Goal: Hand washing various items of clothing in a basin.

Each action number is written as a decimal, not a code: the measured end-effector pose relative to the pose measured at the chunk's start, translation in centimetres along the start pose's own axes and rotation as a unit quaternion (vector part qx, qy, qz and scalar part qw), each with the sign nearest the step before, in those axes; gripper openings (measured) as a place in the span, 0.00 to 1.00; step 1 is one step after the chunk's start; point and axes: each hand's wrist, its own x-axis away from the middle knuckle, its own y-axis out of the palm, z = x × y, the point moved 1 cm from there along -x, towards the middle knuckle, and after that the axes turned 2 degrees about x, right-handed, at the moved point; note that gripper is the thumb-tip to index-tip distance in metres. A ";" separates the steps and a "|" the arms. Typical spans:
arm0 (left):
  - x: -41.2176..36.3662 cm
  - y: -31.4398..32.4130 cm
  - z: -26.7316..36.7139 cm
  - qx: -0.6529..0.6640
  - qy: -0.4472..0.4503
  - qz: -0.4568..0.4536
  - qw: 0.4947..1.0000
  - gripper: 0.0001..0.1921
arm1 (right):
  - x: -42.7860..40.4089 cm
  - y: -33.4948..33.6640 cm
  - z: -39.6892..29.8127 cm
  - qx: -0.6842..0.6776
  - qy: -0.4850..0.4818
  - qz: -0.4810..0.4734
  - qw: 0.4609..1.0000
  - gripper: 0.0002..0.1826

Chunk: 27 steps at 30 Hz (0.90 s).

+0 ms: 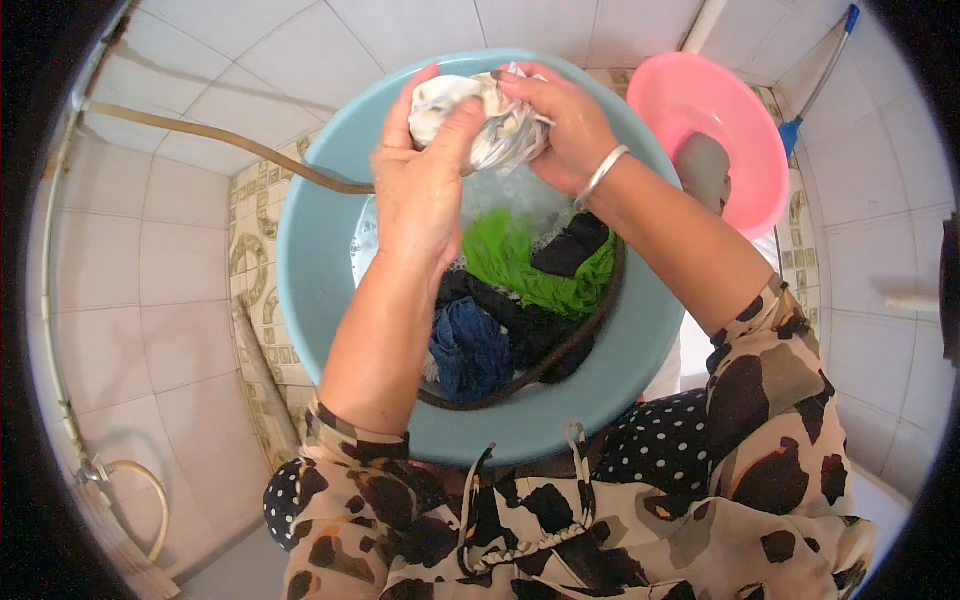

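Both hands grip a bunched, wet white cloth (510,142) above the far part of a large light-blue plastic tub (322,285). My left hand (424,161) closes on its left side, thumb across the front. My right hand (566,124), with a pale bangle at the wrist, holds its right side. Below them, soapy water holds bright green cloth (517,262), black cloth (574,244) and dark blue cloth (471,349). A brown hose (300,169) enters the tub over its left rim, and a dark hose-like band (581,337) curves around the clothes.
A pink plastic basin (705,90) with a grey item (703,169) inside stands to the upper right. Beyond it a blue-ended handle (825,71) leans on the tiled wall. A pipe or pole (264,375) lies left of the tub, and a small hose (161,495) hangs from the lower-left tap.
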 end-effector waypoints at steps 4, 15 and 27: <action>0.5 -0.1 1.7 -0.281 0.293 -0.157 0.900 0.17 | 1.0 0.6 3.7 -0.328 0.226 -0.127 0.908 0.16; 10.1 -2.5 -0.5 -0.381 0.392 -0.426 0.721 0.14 | 10.7 3.0 11.9 -0.231 0.596 -0.197 0.743 0.12; 7.3 -3.9 -4.1 -0.440 0.371 -0.362 0.733 0.15 | 4.0 -1.4 9.9 0.119 0.332 -0.108 0.929 0.10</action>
